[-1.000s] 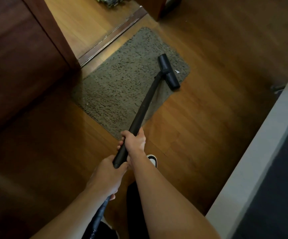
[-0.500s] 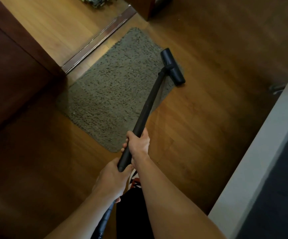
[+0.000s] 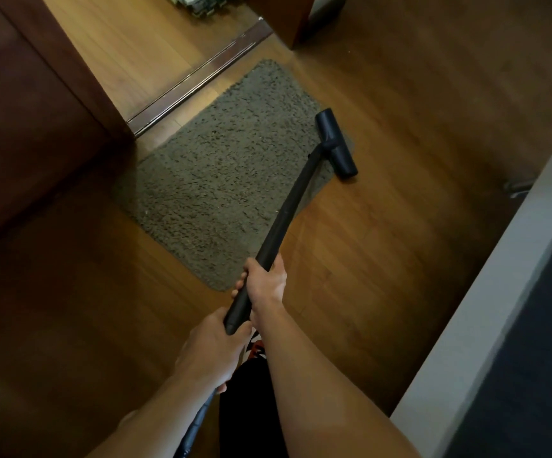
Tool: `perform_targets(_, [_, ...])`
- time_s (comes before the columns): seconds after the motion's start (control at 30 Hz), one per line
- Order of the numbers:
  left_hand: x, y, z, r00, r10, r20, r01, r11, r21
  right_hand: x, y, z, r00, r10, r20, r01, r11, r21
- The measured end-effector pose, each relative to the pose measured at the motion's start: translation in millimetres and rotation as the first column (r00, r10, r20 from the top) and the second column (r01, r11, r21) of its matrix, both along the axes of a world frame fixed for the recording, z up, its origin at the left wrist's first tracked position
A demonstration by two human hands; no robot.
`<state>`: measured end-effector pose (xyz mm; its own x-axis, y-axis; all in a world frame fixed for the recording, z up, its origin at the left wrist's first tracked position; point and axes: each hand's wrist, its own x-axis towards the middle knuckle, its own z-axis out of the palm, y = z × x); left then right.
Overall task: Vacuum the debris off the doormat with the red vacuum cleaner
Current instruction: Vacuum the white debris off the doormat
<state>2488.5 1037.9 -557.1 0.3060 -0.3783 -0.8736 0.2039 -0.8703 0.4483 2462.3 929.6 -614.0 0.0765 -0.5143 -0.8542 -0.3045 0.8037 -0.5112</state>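
Right hand (image 3: 264, 282) and left hand (image 3: 208, 352) grip the black wand (image 3: 288, 213), nozzle (image 3: 336, 143) straddling the doormat (image 3: 221, 180)'s right edge, the hose (image 3: 198, 421) cut off at the bottom edge.

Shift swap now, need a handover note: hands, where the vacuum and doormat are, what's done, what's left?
Left hand grips the lower end of the black wand; right hand grips it higher up.
Floor head sits at the right edge of the doormat, partly over the wood floor.
Done: cannot tell; debris too small to see.
Left: likely sweep the head across the rest of the mat.
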Motion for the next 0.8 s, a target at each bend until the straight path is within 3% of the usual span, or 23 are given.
perform_targets(0.53, [25.9,168.5,18.3,0.997,0.062,-0.039,-0.059,0.996,0.07,27.0,168.4,24.4,0.998,0.063,0.008,-0.063,0.997,0.045])
perform_targets(0.8, [37.0,202.7,28.6,0.994,0.112,-0.011,-0.11,0.989,0.097,43.3,201.6,33.5,0.986,0.156,0.051,-0.159,0.985,0.067])
